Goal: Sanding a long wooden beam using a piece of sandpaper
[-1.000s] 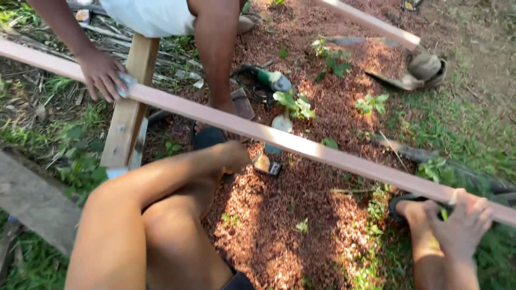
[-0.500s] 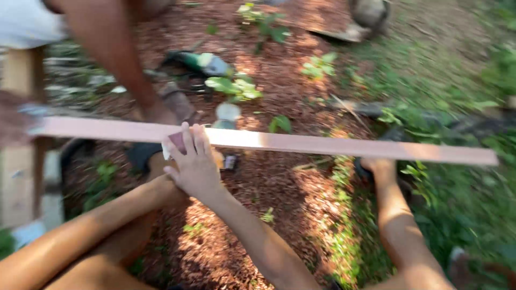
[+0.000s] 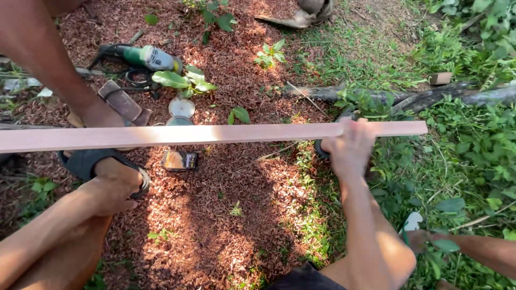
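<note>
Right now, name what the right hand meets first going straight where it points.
The right hand grips the wooden strip; beyond it, probably the leafy weeds over a dark branch, though they lie lower.

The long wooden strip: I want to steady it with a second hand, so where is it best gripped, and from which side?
Grip the long wooden strip on its bare middle stretch, coming from the near edge with fingers over the top. It lies level and flat across the view, and only the right hand shows on it, near its right end. The left hand is not visible, so that middle span looks free.
</note>
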